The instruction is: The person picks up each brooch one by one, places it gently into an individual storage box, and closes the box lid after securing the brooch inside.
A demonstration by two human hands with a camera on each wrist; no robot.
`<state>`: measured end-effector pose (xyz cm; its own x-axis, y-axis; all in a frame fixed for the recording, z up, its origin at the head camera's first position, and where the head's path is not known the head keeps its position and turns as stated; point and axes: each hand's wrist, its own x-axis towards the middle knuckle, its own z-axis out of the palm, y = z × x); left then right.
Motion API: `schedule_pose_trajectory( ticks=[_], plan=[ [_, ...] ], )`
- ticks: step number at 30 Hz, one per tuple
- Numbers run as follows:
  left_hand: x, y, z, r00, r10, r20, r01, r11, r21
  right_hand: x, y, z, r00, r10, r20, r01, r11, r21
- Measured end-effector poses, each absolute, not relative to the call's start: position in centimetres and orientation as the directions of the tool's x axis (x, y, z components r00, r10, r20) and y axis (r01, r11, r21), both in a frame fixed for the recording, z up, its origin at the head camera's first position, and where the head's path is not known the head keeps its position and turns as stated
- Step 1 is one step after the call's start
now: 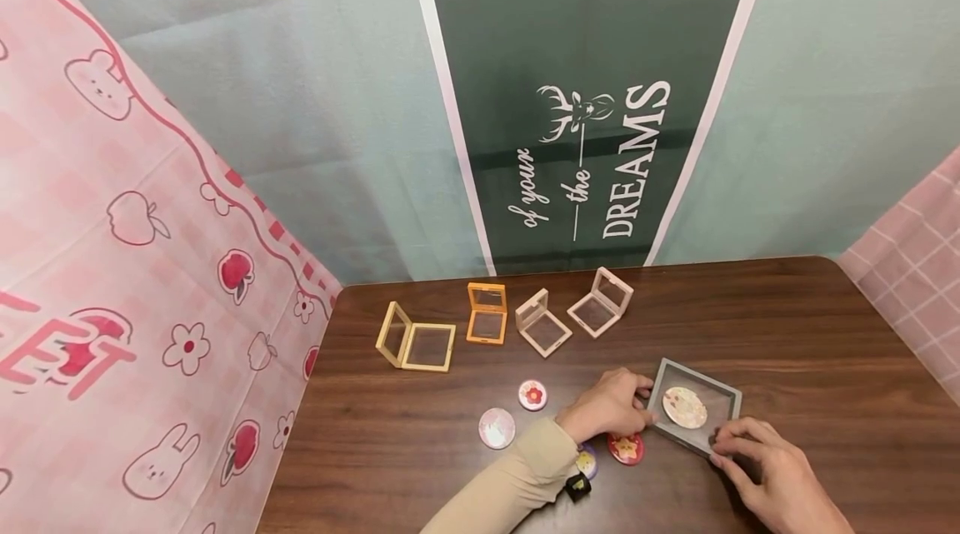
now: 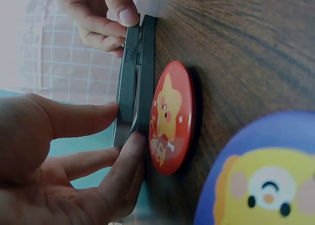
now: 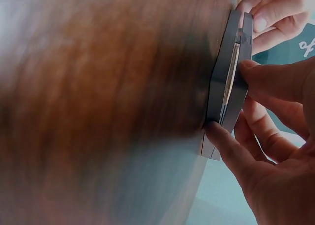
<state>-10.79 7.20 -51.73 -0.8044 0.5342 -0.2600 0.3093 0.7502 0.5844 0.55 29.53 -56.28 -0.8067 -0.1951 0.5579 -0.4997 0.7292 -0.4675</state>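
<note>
A grey floating display frame (image 1: pixel 703 376) lies on the table with a round pale badge (image 1: pixel 685 407) inside it. Its two halves are nearly together, and a narrow gap shows along the edge in both wrist views. At the frame's left side, my left hand (image 1: pixel 613 403) pinches the edge, thumb on one half and fingers on the other. My right hand (image 1: pixel 772 467) holds the near right corner between thumb and fingers. Close by the left hand lies a red star badge (image 2: pixel 171 119), and a purple badge (image 2: pixel 266 180) sits partly under the left wrist.
A white badge with a red flower (image 1: pixel 532 395) and a pink badge (image 1: pixel 497 428) lie left of my left hand. Farther back stand opened frames: yellow (image 1: pixel 427 368), orange (image 1: pixel 486 341) and two pale pink ones. A printed curtain (image 1: pixel 360 101) hangs behind the table.
</note>
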Motion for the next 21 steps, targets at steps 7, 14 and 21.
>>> schedule_pose_trajectory(
  ticks=[7,14,21],
  plan=[
    [-10.73,7.42,-51.93,-0.811,0.520,-0.267,0.277,0.744,0.608,0.60,29.81,-56.27,-0.824,-0.185,0.535,-0.467,0.756,-0.458],
    [-10.60,7.80,-51.92,-0.817,0.508,-0.272,0.258,0.744,0.616,0.57,30.09,-56.61,-0.810,-0.186,0.556,-0.483,0.750,-0.452],
    [-10.72,7.49,-51.93,-0.822,0.504,-0.267,0.254,0.742,0.620,0.07,29.93,-56.50,-0.818,-0.208,0.536,-0.480,0.761,-0.437]
  ],
)
